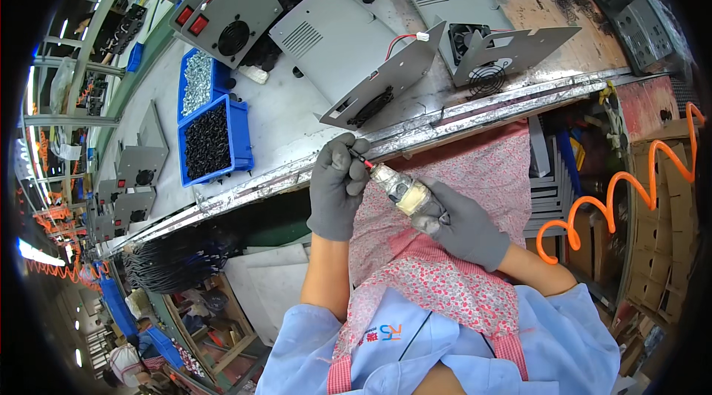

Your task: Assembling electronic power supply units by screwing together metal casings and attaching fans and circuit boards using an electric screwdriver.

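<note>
While both gloved hands grip a taped screwdriver (404,193), left hand (337,186) at tip, right hand (463,228) on body, blue bins (239,139) beyond.

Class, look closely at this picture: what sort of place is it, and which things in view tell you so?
Most likely a factory assembly line. Grey metal panels with fans lie along the workbench, blue bins of small parts stand beside them, and the gloved right hand holds a taped power driver.

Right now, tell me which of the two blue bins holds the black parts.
The nearer blue bin, closest to the bench edge, holds black parts; the farther blue bin behind it holds silvery screws.
</note>
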The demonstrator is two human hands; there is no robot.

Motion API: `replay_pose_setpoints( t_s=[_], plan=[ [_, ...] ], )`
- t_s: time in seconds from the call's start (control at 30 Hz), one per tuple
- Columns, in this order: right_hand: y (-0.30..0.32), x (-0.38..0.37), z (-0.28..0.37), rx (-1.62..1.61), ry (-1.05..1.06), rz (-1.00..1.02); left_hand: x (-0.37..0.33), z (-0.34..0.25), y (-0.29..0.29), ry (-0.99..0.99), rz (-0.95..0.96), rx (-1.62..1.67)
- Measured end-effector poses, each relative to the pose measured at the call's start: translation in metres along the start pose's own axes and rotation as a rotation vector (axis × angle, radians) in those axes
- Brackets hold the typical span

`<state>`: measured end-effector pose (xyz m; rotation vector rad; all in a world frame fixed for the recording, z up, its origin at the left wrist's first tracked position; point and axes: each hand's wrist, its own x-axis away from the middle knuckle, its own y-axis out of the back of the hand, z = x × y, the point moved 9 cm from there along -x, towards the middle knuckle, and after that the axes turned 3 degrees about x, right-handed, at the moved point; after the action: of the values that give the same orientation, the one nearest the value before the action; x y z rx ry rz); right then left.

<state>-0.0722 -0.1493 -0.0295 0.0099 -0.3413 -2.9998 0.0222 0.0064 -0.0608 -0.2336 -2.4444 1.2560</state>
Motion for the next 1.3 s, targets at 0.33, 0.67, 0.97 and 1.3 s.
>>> replay_pose_setpoints(
  t_s=[0.33,0.67,0.97,1.3],
  plan=[
    [-0.003,0.000,-0.003,-0.424,-0.449,0.278,-0.006,0.004,0.000,0.050,0.010,0.001],
    [0.004,0.000,-0.011,-0.190,-0.284,0.185,-0.006,0.006,-0.001,-0.002,-0.050,-0.155],
    [0.037,0.001,-0.014,-0.160,-0.303,0.087,0.005,-0.035,0.020,-0.155,-0.316,-0.492],
    [0.048,-0.003,-0.025,-0.217,-0.457,0.012,0.005,-0.053,-0.008,-0.454,-0.377,-0.862]
  ],
)
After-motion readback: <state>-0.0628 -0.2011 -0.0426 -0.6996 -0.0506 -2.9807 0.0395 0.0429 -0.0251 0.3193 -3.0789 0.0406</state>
